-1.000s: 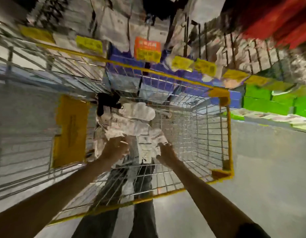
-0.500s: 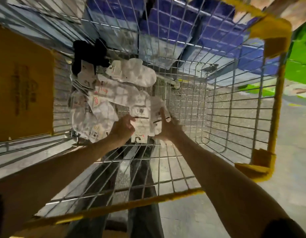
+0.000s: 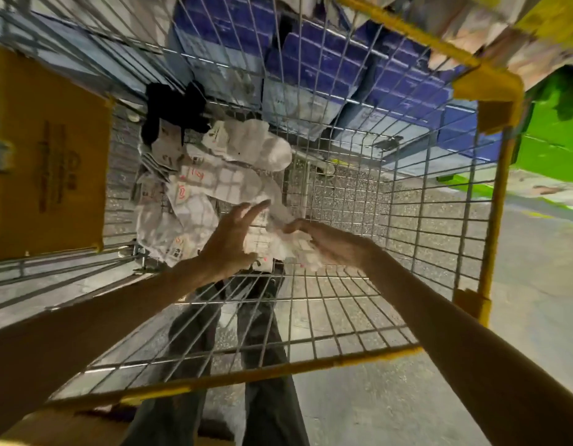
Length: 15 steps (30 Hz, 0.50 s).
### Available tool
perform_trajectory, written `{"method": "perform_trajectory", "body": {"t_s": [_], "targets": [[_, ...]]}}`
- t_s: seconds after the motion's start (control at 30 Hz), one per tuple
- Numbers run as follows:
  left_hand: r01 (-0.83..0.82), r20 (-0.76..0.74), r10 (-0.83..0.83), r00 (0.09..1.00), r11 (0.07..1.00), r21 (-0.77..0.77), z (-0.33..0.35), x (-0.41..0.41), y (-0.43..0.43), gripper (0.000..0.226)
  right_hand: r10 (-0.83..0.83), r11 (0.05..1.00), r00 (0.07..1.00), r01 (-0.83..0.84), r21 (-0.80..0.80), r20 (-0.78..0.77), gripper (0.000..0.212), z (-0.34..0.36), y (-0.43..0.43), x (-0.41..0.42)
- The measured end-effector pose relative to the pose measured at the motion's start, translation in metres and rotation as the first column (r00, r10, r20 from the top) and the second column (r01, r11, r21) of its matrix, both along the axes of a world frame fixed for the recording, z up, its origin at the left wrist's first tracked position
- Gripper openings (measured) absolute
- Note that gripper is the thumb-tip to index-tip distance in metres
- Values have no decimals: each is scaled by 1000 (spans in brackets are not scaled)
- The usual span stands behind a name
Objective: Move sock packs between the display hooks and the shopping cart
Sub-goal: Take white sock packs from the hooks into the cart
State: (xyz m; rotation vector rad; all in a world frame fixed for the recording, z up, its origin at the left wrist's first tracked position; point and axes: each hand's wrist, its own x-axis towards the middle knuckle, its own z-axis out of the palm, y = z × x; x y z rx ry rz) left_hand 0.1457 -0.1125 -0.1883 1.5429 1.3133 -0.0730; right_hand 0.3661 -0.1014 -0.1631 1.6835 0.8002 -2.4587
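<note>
Both my arms reach down into a wire shopping cart [image 3: 491, 201] with yellow rims. Several white sock packs [image 3: 233, 181] lie heaped on the cart floor at its left, with a black sock pack [image 3: 169, 104] at the far end of the heap. My right hand [image 3: 330, 243] grips a white sock pack [image 3: 291, 249] at the near edge of the heap. My left hand [image 3: 230, 239] is beside it with fingers spread and straight, its fingertips touching the same pack's label card.
A yellow panel [image 3: 50, 156] hangs on the cart's left wall. Beyond the cart's far wall stand blue packages [image 3: 343, 59] on a low shelf, with green ones [image 3: 555, 133] to the right. My legs show through the cart's near grid. Grey floor lies to the right.
My view has dropped closer into the cart. My right hand has closed round the near white pack, and my left hand has opened its fingers against it.
</note>
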Motion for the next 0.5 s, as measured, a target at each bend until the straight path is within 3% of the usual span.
{"method": "perform_trajectory", "body": {"t_s": [0.13,0.17,0.23,0.3,0.4,0.47,0.5], "targets": [[229,89,-262,961,934,274,14,-10,15,94,-32,995,994,22,-92,-105,34,19,11,0],[221,144,-253,957,953,205,17,-15,17,90,-15,994,996,4,-109,-93,40,18,13,-3],[98,300,-57,952,987,-126,29,-23,20,80,3,990,1000,-4,-142,-12,49,14,20,-9],[-14,331,169,928,906,-423,27,-35,21,71,-90,974,994,100,-202,61,43,18,26,-17],[-138,287,288,914,883,-449,19,-55,22,58,-210,951,974,184,-250,-81,52,8,31,-28],[-256,282,429,858,833,-490,19,-69,22,49,-287,943,958,285,-171,15,52,-16,26,-42],[-314,260,488,833,804,-504,17,-77,21,50,-296,949,945,307,-74,138,48,-29,21,-49]]}}
